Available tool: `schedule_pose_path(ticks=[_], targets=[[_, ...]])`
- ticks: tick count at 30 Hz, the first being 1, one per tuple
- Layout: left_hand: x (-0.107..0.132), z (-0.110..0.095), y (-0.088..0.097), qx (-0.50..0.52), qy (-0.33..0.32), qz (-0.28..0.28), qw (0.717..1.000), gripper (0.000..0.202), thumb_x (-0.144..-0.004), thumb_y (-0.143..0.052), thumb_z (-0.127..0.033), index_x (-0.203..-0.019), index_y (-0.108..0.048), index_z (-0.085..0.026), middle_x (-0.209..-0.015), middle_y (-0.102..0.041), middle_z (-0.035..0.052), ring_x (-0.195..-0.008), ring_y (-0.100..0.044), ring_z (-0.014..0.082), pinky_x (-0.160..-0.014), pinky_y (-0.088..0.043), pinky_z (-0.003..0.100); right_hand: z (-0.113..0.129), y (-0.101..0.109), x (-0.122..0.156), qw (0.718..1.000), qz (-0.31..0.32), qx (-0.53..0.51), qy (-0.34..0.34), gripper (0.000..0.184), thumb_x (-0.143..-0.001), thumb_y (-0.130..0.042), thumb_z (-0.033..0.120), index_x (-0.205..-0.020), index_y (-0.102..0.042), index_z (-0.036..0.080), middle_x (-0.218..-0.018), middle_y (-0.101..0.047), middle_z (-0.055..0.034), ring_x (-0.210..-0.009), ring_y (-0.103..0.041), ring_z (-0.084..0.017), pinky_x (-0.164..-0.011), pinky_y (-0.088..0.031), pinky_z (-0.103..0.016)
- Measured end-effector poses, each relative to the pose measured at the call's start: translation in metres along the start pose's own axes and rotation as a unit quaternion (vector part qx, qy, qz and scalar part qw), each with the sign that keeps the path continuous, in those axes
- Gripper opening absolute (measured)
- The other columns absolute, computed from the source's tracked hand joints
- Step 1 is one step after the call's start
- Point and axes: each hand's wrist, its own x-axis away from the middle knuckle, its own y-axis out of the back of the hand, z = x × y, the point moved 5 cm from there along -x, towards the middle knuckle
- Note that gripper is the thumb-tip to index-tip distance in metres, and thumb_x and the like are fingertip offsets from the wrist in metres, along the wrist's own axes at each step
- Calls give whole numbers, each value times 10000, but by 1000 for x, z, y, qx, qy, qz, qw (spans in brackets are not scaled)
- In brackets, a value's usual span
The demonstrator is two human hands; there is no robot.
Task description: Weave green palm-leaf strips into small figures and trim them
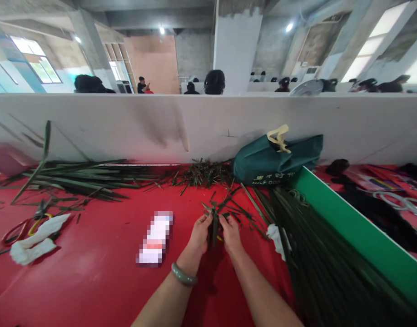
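Note:
My left hand (199,235) and my right hand (230,232) meet over the red table (102,272), both pinched on a small woven piece of dark green leaf strips (214,222). Strip ends stick out of it to the upper right. A green bangle sits on my left wrist. A big bundle of long dark leaves (317,263) lies just right of my right hand.
Long leaves (82,177) and cut scraps (201,175) lie along the white partition (195,122). A green bag (273,159) leans there. Scissors (21,227) and white cloth (38,238) lie at left, a white packet (156,238) near my left hand, a green divider (351,236) at right. People sit beyond.

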Motion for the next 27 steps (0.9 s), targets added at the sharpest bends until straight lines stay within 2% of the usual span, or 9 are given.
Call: schedule_pose_path(ticks=[6,14,20,27], targets=[[30,-9,7,-53,-45,1,998,289,-569,-683,-356,-699,-575,-122,-549,-583,-3,-467,-518,97,-490,-398,216,7,-2,28,998,43,41,12,296,-601,-604,437,-541,-509,163,-397,-406,66,-372,-340,-77,-374,-246,-204],[67,-7,7,-82,-83,-35,993,315,-507,-710,-374,-607,-555,-119,-493,-550,-24,-444,-487,77,-476,-375,203,15,4,64,998,19,42,52,289,-632,-568,418,-504,-487,172,-380,-390,72,-359,-325,-73,-372,-235,-204],[74,2,8,-86,-98,-64,989,312,-492,-708,-379,-551,-542,-122,-447,-507,-41,-419,-445,59,-441,-319,189,16,15,77,996,-10,54,71,262,-640,-553,406,-531,-493,176,-415,-396,73,-392,-331,-73,-401,-247,-205],[72,13,13,-78,-114,-84,987,281,-520,-690,-360,-604,-556,-128,-518,-531,-28,-480,-478,64,-510,-351,199,9,20,82,995,-29,55,79,235,-659,-518,412,-658,-511,177,-457,-405,79,-418,-342,-79,-428,-274,-209]])
